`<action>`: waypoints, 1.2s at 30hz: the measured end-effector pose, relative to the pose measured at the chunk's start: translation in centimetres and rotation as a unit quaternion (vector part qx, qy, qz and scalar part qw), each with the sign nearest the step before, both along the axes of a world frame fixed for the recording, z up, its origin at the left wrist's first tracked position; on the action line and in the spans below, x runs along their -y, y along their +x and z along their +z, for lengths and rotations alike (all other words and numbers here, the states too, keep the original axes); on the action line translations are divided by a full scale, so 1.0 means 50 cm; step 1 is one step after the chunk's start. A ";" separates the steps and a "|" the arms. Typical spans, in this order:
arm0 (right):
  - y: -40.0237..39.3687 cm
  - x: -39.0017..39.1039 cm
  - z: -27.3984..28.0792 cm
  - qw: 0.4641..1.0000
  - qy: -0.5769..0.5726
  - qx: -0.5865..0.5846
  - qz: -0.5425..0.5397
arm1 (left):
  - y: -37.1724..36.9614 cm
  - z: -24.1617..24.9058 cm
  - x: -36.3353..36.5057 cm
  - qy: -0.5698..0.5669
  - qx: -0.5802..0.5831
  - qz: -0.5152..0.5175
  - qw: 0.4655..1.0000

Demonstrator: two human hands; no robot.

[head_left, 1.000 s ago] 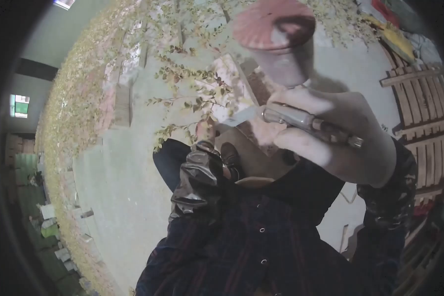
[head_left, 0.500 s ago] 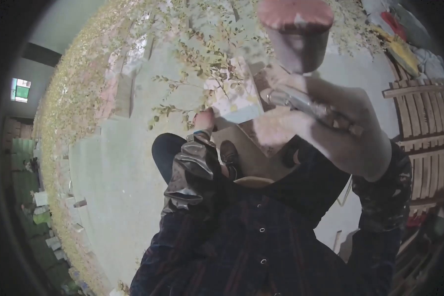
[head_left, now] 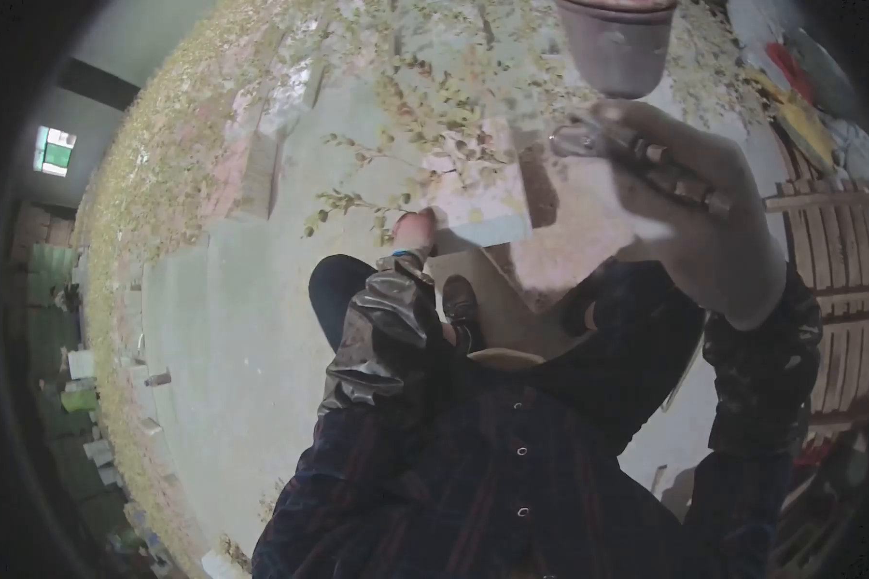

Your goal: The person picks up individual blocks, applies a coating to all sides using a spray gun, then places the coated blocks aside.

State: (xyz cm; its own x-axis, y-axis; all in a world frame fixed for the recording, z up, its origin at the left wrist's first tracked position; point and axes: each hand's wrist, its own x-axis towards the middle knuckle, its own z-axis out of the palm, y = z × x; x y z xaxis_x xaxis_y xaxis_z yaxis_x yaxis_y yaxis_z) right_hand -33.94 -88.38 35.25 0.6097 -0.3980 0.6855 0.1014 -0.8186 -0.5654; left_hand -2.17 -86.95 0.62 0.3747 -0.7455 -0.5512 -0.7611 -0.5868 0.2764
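My left hand (head_left: 414,232) is closed low on a leafy branch (head_left: 362,203), beside a white and pinkish box (head_left: 478,198). The fingers are small in view, and the stem's lower end is hidden. Nearer the camera, my right hand (head_left: 707,207) is wrapped round a metal hand tool (head_left: 589,143) that looks like shears or pliers. The tool's tip points left, above a brown slab-like surface (head_left: 560,253). Just beyond this hand, a dark pot-shaped object (head_left: 620,48) is cut off by the top edge.
Many leafy branches (head_left: 164,164) curve along the left and top. Wooden pallets (head_left: 845,241) stand at the right, below yellow and white bags (head_left: 801,121). My shoe (head_left: 461,301) rests on the floor near the box. Small boxes (head_left: 82,365) lie at the far left.
The view has shifted slightly. My right hand and its tool are higher and further right in the frame. The pot-shaped object has moved up, partly out of view. My left hand stays by the box.
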 end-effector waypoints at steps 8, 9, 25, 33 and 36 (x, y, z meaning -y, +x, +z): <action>-0.005 -0.017 -0.053 0.991 0.125 0.003 0.057 | -0.045 0.119 -0.022 -0.004 0.144 -0.204 0.968; 0.002 -0.025 -0.057 0.989 0.135 0.009 0.061 | -0.050 0.125 -0.020 0.002 0.162 -0.223 0.961; 0.084 -0.064 0.038 0.959 0.221 -0.175 0.040 | -0.107 0.252 -0.013 0.244 0.124 -0.269 0.923; 0.074 -0.066 0.030 0.981 0.036 -0.184 0.055 | -0.050 0.118 -0.028 0.011 0.161 -0.204 0.966; 0.044 -0.065 0.004 0.990 0.051 -0.069 0.114 | 0.030 0.065 -0.042 -0.004 0.333 -0.248 0.910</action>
